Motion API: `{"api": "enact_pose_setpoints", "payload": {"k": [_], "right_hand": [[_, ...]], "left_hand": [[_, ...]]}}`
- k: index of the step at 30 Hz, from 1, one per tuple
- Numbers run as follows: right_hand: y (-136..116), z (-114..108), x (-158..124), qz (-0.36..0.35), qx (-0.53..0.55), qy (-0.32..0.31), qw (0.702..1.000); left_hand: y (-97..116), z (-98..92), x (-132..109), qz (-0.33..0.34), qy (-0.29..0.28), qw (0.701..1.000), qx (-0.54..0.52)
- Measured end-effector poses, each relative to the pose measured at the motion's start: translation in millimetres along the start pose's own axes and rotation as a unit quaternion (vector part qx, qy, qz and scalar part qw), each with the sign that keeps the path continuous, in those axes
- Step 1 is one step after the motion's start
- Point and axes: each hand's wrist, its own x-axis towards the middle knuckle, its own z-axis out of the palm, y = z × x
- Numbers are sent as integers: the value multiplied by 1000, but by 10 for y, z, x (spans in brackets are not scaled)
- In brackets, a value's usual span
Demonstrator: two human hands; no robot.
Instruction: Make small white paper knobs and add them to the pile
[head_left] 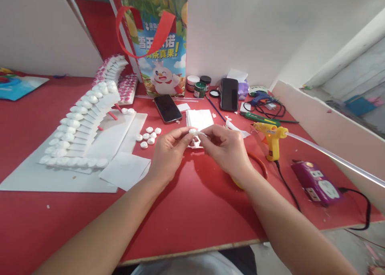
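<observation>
- Up between both hands, above the flat red tabletop [162, 227] and near the front of the stack of square white paper sheets [200, 117]: a small rounded white roll with a short tail [193, 131] (paper, by the look of it).
- With the left hand [168, 150], gripping the roll's round part in a close pinch of thumb and forefinger.
- With the right hand [227, 148], pinching the tail in the same way, fingers curled.
- Hard to make out the exact fold: too small and partly covered by fingertips.
- To do this well, keep the left pinch light, to avoid flattening the round shape; hold the tail snug and even on the right, turning rather than tugging, to lower the risk of a tear.
- For a likely guide to size, look to the loose cluster of small white rolls [146, 136] on the tabletop, just beside the left hand.
- Among containers, at the back: a tall, colourful printed bag with red straps [164, 62], upright, contents out of sight.
- Beside the bag, grouped close: a small white round jar [192, 82], a small black round jar [206, 80] and, in front, a small green round jar [200, 91], contents not clearly visible.
</observation>
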Motion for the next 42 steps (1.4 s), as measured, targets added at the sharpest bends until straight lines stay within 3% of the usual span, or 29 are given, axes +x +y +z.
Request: {"api": "enact_pose_setpoints", "payload": {"k": [4,8,18,29,33,38,42], "right_hand": [[-7,55,-52,-90,-110,27,989],[38,31,-49,-144,-215,4,966],[74,-79,-22,-162,-209,-90,960],[94,29,-38,-97,-187,-31,977],[79,-45,-2,-55,-136,-41,988],[64,-185,78,3,25,-132,991],[79,-203,102,-1,45,-156,987]], "left_hand": [[-19,48,-35,17,20,1000,5],[-51,42,-44,4,22,1000,-3],[-34,-62,29,-15,4,1000,10],[-80,36,-92,120,28,982,141],[-20,5,-69,90,3,988,122],[74,-111,50,18,-76,995,61],[95,-149,72,36,-134,988,73]]}}
